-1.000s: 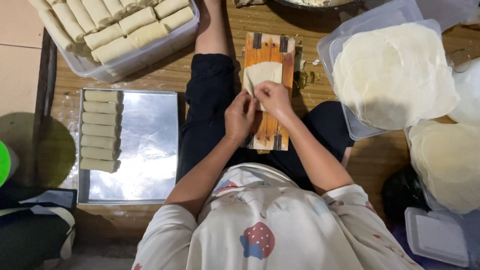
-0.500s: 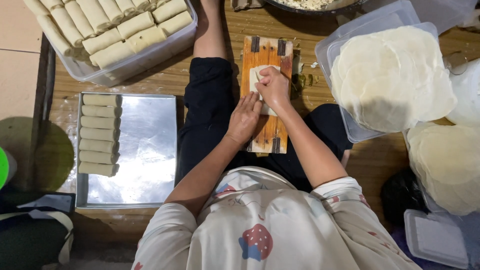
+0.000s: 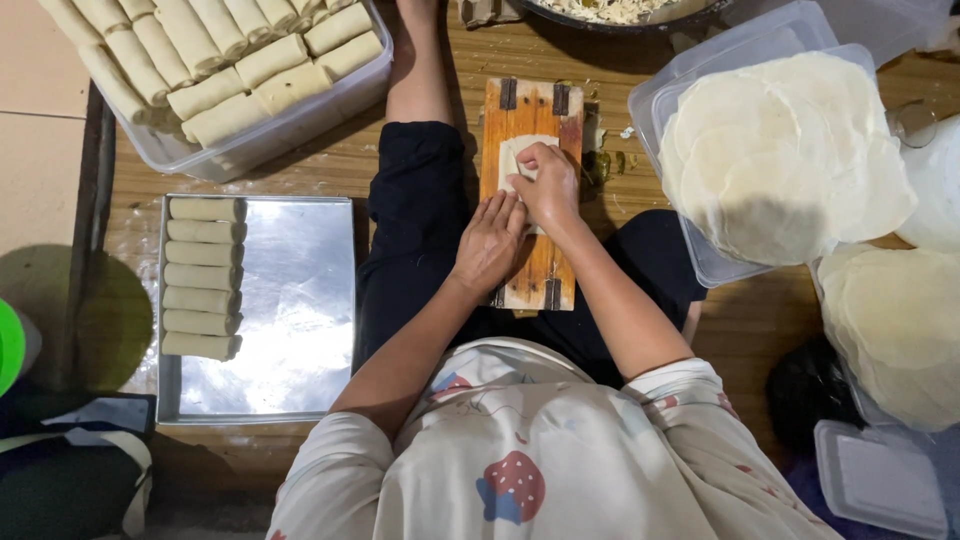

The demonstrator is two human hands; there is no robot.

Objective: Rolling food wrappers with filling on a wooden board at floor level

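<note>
A loose, pale cream short-sleeved top, printed with red strawberry-like shapes and small blue marks, is worn over dark black trousers. The forearms are left bare below the sleeves; no rings, watch or gloves are seen.

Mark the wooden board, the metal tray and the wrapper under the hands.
wooden board (image 3: 527, 105), head view, bare upper part.
metal tray (image 3: 295, 300), head view, bare shiny floor.
wrapper (image 3: 511, 158), head view, left edge showing beside the fingers.

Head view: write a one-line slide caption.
Both hands, left hand and right hand, fold a pale wrapper on a wooden board beside a metal tray.
</note>
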